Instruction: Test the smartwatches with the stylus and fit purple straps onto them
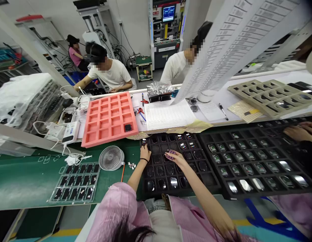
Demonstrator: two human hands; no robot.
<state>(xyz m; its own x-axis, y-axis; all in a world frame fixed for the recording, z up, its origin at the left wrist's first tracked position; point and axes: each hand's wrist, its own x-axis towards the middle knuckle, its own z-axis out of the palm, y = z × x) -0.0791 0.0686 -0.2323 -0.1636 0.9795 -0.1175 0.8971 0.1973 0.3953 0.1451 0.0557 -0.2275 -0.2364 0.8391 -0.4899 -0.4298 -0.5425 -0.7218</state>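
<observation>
In the head view, the left hand is at the far left corner of the black tray, its fingers bent and reaching to the near edge of a watch. Whether they grip it or only touch it, I cannot tell.

The watch is in the far left cell, straight beyond the left fingertips; this hand is clearly nearer to it than the right hand. Its lit screen faces up. The outline is nearly square, and partly covered by the fingers, so no long axis can be made out.

The right hand, over the middle of the tray, has its fingers closed around a small purple piece. That piece seems to run roughly left to right, tipping slightly nearer at its right end; what it is, I cannot tell. More lit watches sit beyond this hand, to its right.
</observation>
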